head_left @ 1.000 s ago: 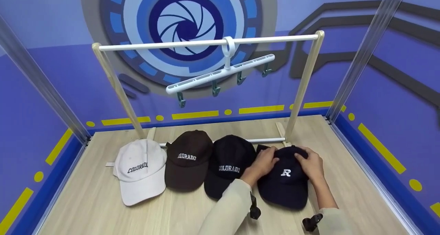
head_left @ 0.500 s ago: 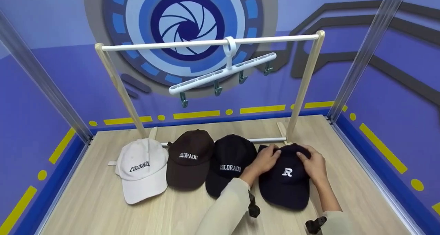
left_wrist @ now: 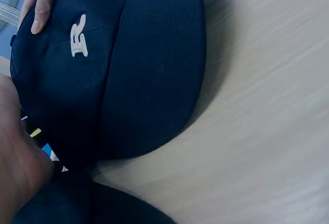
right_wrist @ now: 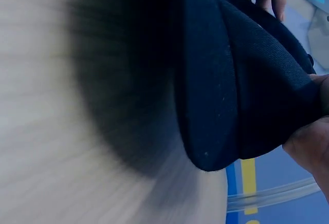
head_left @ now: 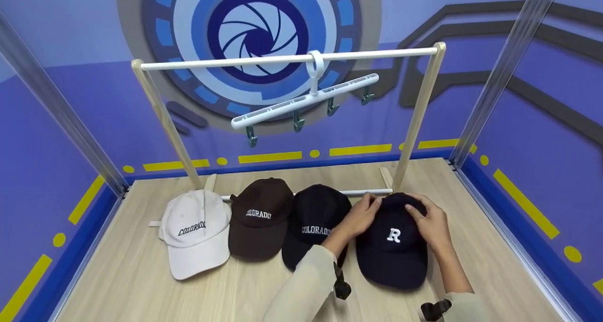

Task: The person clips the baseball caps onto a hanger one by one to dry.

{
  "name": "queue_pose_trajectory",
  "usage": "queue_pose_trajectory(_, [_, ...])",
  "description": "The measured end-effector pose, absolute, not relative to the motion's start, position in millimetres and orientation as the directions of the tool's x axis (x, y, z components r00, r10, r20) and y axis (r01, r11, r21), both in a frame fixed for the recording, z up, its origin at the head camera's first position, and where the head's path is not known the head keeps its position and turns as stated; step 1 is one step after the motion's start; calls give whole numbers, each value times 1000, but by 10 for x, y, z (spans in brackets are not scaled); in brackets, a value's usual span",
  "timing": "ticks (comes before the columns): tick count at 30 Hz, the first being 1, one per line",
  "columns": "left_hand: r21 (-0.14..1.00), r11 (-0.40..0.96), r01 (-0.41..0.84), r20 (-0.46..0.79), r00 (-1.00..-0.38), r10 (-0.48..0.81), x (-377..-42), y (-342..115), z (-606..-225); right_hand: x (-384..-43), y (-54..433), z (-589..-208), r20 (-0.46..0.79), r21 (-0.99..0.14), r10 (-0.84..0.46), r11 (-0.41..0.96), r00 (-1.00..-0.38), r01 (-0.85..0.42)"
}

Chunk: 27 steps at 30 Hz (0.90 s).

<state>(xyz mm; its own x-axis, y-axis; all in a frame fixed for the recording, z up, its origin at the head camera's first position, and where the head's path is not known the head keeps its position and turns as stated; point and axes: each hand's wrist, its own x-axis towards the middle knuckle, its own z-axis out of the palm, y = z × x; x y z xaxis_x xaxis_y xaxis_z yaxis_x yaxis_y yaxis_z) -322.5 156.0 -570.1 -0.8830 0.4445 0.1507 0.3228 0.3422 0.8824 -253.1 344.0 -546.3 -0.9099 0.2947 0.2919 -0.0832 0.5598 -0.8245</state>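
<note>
At the right of the row, a navy baseball cap (head_left: 398, 261) with a white letter R faces forward. My left hand (head_left: 362, 216) grips the left side of its crown, and my right hand (head_left: 432, 223) holds the right side, thumb on the front panel. The left wrist view shows the brim (left_wrist: 154, 70) of this cap close over the tabletop. From the right wrist, a dark shadow shows under the brim (right_wrist: 205, 106). Just left of my left hand lies a black cap (head_left: 320, 209) lettered COLORADO, partly covered by my forearm.
Further left lie a brown cap (head_left: 261, 218) and a light beige cap (head_left: 195, 232). Behind them stands a wooden rack with a white top bar (head_left: 226, 63). A white hanger (head_left: 282, 109) with several green clips hangs from it at a slant. Patterned walls enclose the table (head_left: 490, 265).
The navy cap has shifted slightly to the right, its crown coming up a little between both hands. Its dark strap beside my left hand has gone out of sight. The other caps stay put.
</note>
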Motion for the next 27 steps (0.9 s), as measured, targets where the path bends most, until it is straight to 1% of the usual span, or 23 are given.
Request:
queue_pose_trajectory(6, [895,278,349,192,-864,465,-3126,1471,-5730,-2474,3379,-5408,363,-793,229,585,-903,-170])
queue_pose_trajectory(10, [891,262,370,209,-848,487,-3080,1398,-5721,-2446,3344,-5355,395,-795,184,559,-900,-235])
queue_pose_trajectory(16, [863,246,440,263,-809,525,-3038,1281,-5607,-2423,3320,-5271,447,-791,127,519,-885,-325])
queue_pose_trajectory(19, [852,229,470,292,-791,537,-3022,1236,-5557,-2412,3304,-5231,457,-794,118,501,-882,-344])
queue_pose_trajectory(26, [829,231,509,318,-770,553,-3022,1190,-5469,-2235,3108,-4886,494,-790,136,483,-858,-378])
queue_pose_trajectory(27, [826,233,514,321,-767,555,-3022,1184,-5459,-2238,3108,-4886,503,-787,136,481,-853,-387])
